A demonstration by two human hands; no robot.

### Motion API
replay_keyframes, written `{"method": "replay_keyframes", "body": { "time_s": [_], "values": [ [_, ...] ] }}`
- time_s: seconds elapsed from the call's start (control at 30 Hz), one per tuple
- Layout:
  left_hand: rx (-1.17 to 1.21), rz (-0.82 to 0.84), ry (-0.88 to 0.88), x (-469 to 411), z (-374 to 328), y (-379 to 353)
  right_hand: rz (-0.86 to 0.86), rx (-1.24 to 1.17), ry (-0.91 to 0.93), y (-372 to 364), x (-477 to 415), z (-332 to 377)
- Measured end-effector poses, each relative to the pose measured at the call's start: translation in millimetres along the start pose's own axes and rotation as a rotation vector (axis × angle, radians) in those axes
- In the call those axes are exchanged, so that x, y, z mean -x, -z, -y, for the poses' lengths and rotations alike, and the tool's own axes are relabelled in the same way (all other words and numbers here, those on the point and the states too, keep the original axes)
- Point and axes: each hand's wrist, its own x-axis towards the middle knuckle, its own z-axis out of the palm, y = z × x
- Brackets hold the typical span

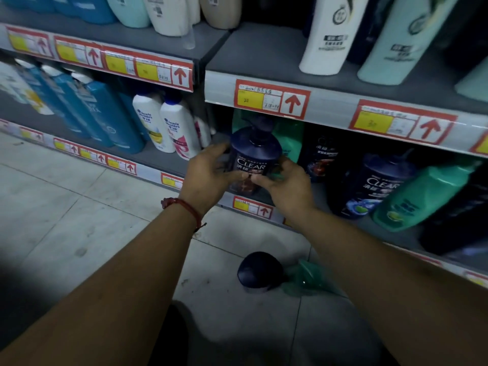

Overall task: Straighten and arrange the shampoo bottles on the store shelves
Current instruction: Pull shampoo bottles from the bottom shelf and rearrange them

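Bottles lie close by on the floor (79, 207), a round dark bottle (260, 270) and a small green bottle (306, 278), not picked up yet. Next, the left hand (208, 173) and right hand (287, 183) both grip a dark pump bottle (254, 154) at the front of the lower shelf (406, 236). Farther right, a big green bottle (422, 196) leans over. Lots looks left to do.

Lower shelf (161, 161): blue bottles (111, 120), 2 white Head & Shoulders bottles (179, 133) left; CLEAR pump bottle (253, 154) I'm gripping at front edge; dark CLEAR bottle (369, 186) and green bottle (422, 199) leaning, right. Upper shelf (264, 51): white bottle (330, 35), pale green bottle (396, 43) near front edge. Floor (79, 207): dark rounded item (260, 270) touching a green item (306, 280).
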Motion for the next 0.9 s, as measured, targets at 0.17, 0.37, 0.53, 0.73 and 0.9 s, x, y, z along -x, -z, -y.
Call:
{"method": "replay_keyframes", "body": {
  "time_s": [0.17,0.37,0.53,0.73,0.9],
  "values": [
    [0.022,0.014,-0.046,37.2,-43.8,-10.2,0.034,0.129,0.108,57.8,34.9,18.7],
    [-0.021,0.103,-0.059,69.6,-104.0,-71.9,0.022,0.279,0.079,157.5,73.3,16.9],
    [-0.013,0.250,0.014,114.1,-120.0,-132.4,0.055,0.362,-0.082,223.5,117.0,-16.6],
    [-0.310,0.405,0.031,135.8,-92.7,-195.1,0.103,0.431,-0.216,238.6,148.3,-82.9],
    [-0.619,0.473,-0.085,129.7,-68.3,-208.2,0.090,0.379,-0.275,212.7,138.9,-125.3]
  ]
}}
